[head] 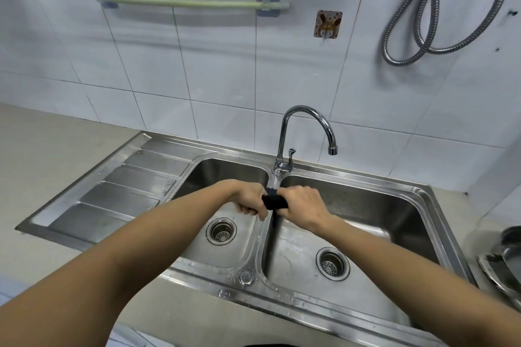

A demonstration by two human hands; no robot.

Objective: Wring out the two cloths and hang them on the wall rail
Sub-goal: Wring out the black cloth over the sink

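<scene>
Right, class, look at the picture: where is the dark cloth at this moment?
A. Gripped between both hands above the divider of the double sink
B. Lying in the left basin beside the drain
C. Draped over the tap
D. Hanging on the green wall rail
A: the dark cloth is bunched between the left hand and the right hand, over the sink divider, while the green wall rail is bare.

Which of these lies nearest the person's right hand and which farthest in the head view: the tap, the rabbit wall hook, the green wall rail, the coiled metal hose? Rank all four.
From the right hand:
1. Tap, just behind it at the sink's back edge.
2. Rabbit wall hook, on the tiles above.
3 and 4. Green wall rail, upper left, and coiled metal hose, upper right: too close to call.
</scene>
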